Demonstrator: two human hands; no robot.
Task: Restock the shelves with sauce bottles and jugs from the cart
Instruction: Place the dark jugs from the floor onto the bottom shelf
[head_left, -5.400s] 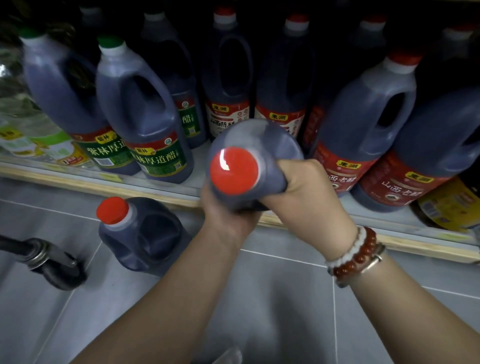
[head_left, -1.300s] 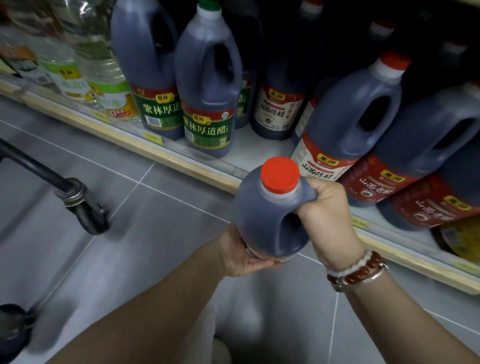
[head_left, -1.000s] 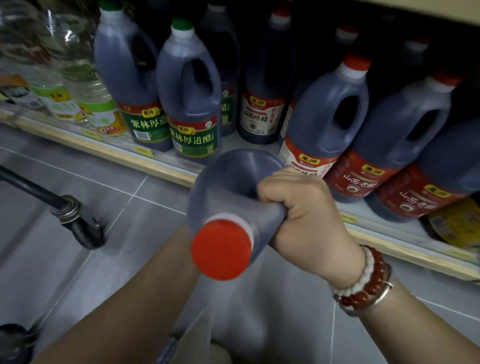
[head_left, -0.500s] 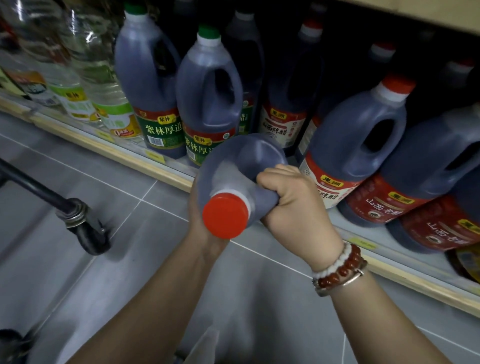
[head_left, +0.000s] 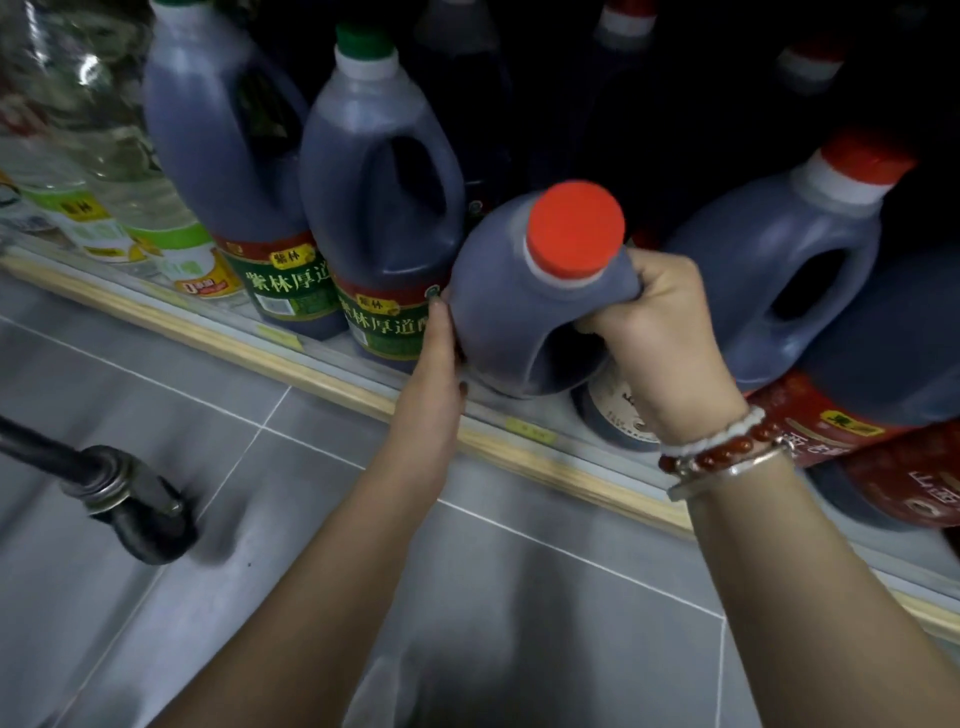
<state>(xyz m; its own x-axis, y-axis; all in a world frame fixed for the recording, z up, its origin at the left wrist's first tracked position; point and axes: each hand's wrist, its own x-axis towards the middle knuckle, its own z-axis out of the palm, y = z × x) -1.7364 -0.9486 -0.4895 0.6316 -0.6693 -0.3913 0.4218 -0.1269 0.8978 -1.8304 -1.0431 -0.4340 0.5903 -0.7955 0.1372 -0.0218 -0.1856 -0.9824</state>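
A dark jug with a red cap (head_left: 519, 296) stands upright at the front of the bottom shelf (head_left: 363, 384), in the gap between a green-capped jug (head_left: 379, 192) and a red-capped jug (head_left: 779, 260). My right hand (head_left: 660, 322) grips its handle from the right. My left hand (head_left: 441, 358) lies flat against its left side with straight fingers. The jug's base is hidden behind my hands.
Clear bottles with yellow-green labels (head_left: 130, 218) fill the shelf's left end. More red-labelled jugs (head_left: 883, 441) crowd the right. A black cart caster (head_left: 140, 509) and its leg stand on the grey tiled floor (head_left: 519, 597) at the left.
The jug was tilted with its cap toward me above the floor; it has since swung upright and moved forward into the shelf gap. My left hand shifted from under it to its side.
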